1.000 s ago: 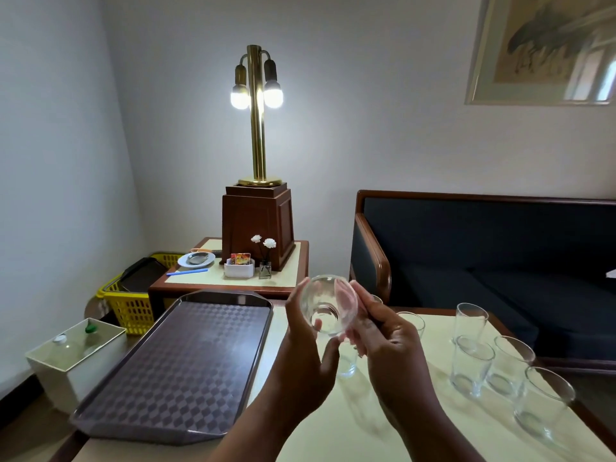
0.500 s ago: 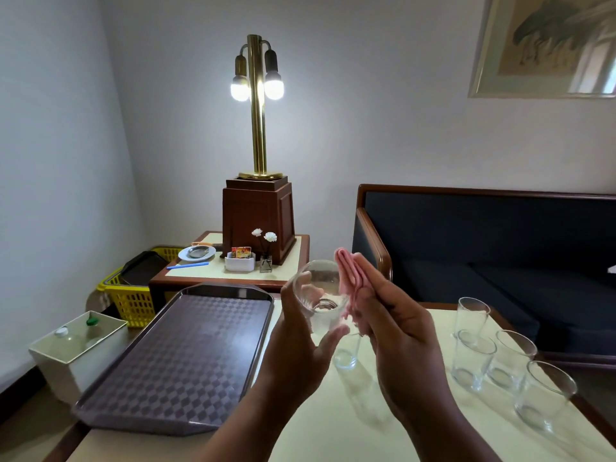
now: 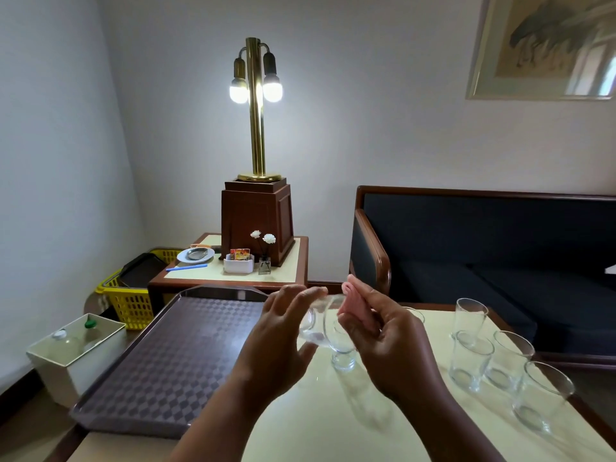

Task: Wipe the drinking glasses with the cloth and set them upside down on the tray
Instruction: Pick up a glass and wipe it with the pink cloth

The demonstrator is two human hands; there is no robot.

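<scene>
Glass (image 3: pixel 316 323) number one sits in mid-air above the bench (image 3: pixel 333 425), just right of the tray (image 3: pixel 173 358). From the head camera, the only view, it is blurred. It seems tipped over on its side, with its long axis running roughly across from one hand to the other and its mouth turned to the right.

The left grip (image 3: pixel 276 331) has it, fingers curled over the top and thumb underneath. The right grip (image 3: pixel 383 338) is closed in a pinch on the pink cloth (image 3: pixel 353 301), whose folded edge meets the glass at its mouth. I cannot tell how far in the cloth reaches.

Wiping looks to be under way. The tray is bare and lies down and left of the glass, so the left grip is the nearer one. Setting the glass down would mean turning its mouth from sideways to downward.

Other glasses (image 3: pixel 471 361) stand upright on the bench, well to the right.
</scene>
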